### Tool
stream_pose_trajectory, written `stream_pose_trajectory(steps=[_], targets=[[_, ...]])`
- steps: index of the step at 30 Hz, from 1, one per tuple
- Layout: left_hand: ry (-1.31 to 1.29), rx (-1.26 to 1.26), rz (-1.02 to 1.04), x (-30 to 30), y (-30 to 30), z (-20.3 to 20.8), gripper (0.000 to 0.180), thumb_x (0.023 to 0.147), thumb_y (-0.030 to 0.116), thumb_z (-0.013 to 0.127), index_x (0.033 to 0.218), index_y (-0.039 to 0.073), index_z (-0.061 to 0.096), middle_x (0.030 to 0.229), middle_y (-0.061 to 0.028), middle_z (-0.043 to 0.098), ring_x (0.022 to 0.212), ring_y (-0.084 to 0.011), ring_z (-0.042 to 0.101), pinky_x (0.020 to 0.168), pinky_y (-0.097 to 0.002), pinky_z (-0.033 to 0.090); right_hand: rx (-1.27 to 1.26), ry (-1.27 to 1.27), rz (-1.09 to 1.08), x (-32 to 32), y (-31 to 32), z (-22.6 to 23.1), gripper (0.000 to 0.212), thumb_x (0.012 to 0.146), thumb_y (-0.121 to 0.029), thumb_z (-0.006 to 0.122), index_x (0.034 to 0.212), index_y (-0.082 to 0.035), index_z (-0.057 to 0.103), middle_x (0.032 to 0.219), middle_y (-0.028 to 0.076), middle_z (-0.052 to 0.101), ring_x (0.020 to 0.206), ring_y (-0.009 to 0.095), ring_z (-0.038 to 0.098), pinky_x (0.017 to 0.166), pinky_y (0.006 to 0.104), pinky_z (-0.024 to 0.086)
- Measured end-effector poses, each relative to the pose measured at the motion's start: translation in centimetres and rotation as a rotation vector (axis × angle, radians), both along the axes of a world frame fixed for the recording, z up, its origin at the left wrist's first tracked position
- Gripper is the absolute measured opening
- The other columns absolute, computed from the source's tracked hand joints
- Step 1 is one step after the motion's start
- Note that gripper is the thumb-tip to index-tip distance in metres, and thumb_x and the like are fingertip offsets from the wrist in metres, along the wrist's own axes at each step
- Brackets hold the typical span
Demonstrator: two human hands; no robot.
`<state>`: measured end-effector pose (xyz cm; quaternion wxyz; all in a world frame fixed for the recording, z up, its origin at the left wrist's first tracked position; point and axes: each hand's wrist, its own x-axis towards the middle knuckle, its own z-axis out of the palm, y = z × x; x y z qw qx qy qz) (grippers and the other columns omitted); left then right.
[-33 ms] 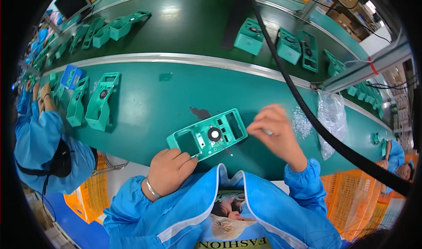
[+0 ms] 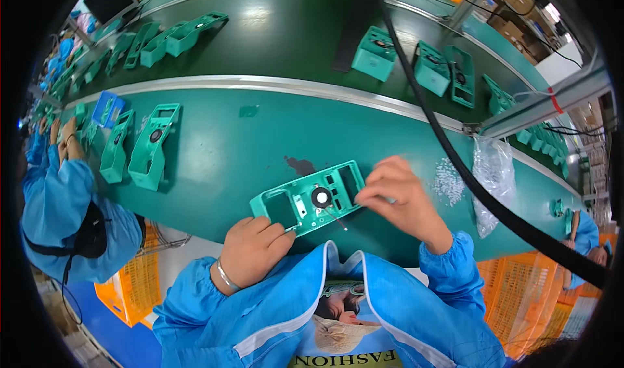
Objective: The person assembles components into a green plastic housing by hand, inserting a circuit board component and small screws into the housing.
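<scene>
Gripping green housing [image 2: 311,197]: left hand [image 2: 252,251] curled, right hand [image 2: 398,200] pinching its edge.

The person wears a bright blue work smock with long sleeves that end in gathered, elastic cuffs at both wrists. The smock hangs open down the front, and its edges are trimmed with a thin white line. Under it shows a shirt with a printed picture and a yellow band of lettering along the lower edge. The left hand [image 2: 252,253] is bare, with a thin silver bangle [image 2: 225,277] around its wrist. The right hand [image 2: 400,199] is bare too, with nothing worn on its wrist or fingers.
</scene>
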<state>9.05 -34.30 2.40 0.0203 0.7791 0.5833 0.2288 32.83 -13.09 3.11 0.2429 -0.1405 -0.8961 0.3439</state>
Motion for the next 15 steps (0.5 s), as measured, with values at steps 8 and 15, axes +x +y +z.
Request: stream_pose_trajectory(steps=[8,15], targets=[[0.014,-0.008,0.009,-0.2,-0.1,0.3,0.016,0.076,0.017,0.066,0.091,0.011,0.066,0.077,-0.0006,0.052,0.072,-0.0184,0.056,0.058,-0.0335,0.046,-0.037,-0.134,0.289,-4.7,-1.1,-1.3,0.008,0.079,-0.016,0.082,0.085,-0.015,0.077,0.088,-0.005,0.062,0.1,0.021,0.058,0.094,0.0389,0.041],[-0.01,0.005,0.006,-0.4,0.0,0.1,0.015,0.076,0.017,0.066,0.09,0.011,0.066,0.077,-0.0005,0.052,0.072,-0.0182,0.055,0.058,-0.0335,0.046,0.073,-0.137,0.293,-4.9,-1.4,-1.3,0.021,0.068,-0.012,0.085,0.086,-0.018,0.076,0.093,-0.006,0.063,0.102,0.023,0.058,0.096,0.0428,0.042]])
